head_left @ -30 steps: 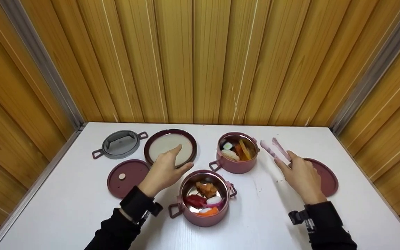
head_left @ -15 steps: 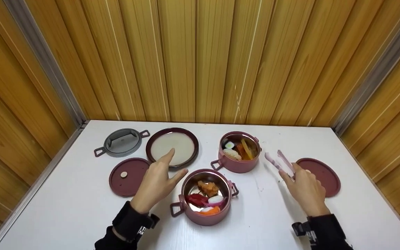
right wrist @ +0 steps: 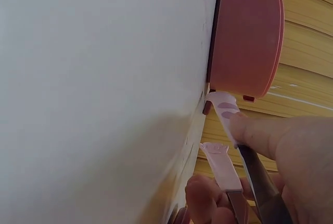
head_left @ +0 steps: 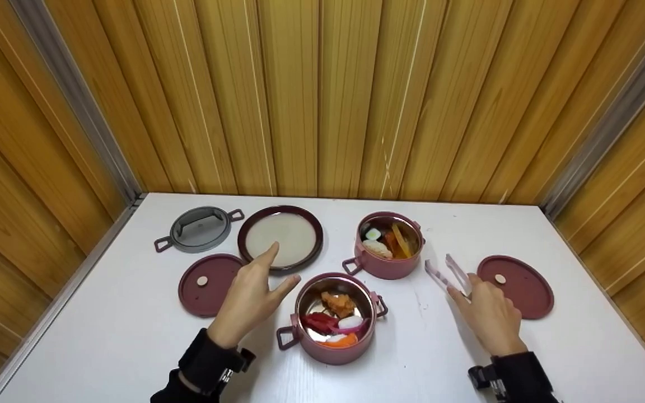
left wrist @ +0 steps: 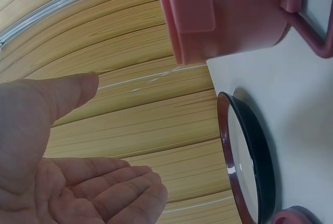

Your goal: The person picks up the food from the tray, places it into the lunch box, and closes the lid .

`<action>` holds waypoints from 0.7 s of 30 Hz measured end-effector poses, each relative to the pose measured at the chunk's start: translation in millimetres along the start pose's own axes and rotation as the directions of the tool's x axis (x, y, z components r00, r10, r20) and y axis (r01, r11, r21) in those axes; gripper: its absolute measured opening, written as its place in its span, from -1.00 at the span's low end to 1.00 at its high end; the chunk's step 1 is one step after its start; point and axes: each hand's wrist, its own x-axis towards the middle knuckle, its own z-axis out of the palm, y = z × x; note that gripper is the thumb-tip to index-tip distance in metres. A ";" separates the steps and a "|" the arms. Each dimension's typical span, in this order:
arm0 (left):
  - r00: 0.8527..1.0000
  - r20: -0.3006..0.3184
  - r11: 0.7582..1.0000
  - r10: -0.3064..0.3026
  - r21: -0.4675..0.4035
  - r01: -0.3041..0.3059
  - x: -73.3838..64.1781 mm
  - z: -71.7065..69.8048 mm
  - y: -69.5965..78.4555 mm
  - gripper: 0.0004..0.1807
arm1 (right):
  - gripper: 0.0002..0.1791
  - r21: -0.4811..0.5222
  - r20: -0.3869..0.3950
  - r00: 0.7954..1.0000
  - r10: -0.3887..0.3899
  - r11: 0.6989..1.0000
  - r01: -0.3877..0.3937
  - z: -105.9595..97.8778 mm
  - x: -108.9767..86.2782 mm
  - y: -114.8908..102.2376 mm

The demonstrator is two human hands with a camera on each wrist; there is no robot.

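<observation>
My right hand (head_left: 490, 316) grips a pair of tongs (right wrist: 221, 168) with pink tips and metal arms. Their two tips stand apart with nothing between them, pointing away from me toward the back pot (head_left: 388, 267). Fingers straight and thumb spread, my left hand (head_left: 249, 299) hovers left of the front pot (head_left: 336, 356) and holds nothing. Inside the front pot lie a fried brown piece (head_left: 338, 304), a red piece (head_left: 320, 322) and white-and-orange food (head_left: 340, 340). The back pot contains a white-and-green round (head_left: 373, 234), a pale piece (head_left: 377, 249) and yellow strips (head_left: 401, 240).
A cream plate with a dark rim (head_left: 281, 210) sits at the back, beside a grey lid with handles (head_left: 200, 228). One maroon lid (head_left: 205, 294) is partly behind my left hand; another maroon lid (head_left: 527, 288) lies beyond my right hand. Wood-patterned walls (head_left: 322, 101) enclose the white table (head_left: 104, 336).
My right hand has drawn the tongs back toward me, away from the back pot. My left hand has shifted slightly left and nearer to me. The view has tilted a little.
</observation>
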 end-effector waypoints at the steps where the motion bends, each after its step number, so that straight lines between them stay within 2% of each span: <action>1: 1.000 0.002 1.000 -0.004 0.002 0.004 -0.1 0.1 0.0 -0.16 | -0.41 -0.003 -0.004 1.000 -0.005 1.000 0.005 -0.1 -0.1 -0.1; 6: 1.000 0.008 1.000 -0.001 0.006 0.001 -0.7 0.1 0.4 -0.16 | -0.51 -0.002 0.011 1.000 -0.011 1.000 0.011 -0.7 0.2 -0.7; 13: 1.000 0.019 1.000 -0.001 -0.006 0.001 -1.4 0.6 0.7 -0.15 | -0.51 0.027 0.060 0.997 0.041 0.999 -0.043 -3.6 0.7 -2.3; 21: 1.000 0.006 1.000 0.011 -0.001 -0.011 -1.2 1.1 0.1 -0.15 | -0.47 -0.024 0.083 0.994 0.067 0.998 -0.065 -5.1 1.6 -5.2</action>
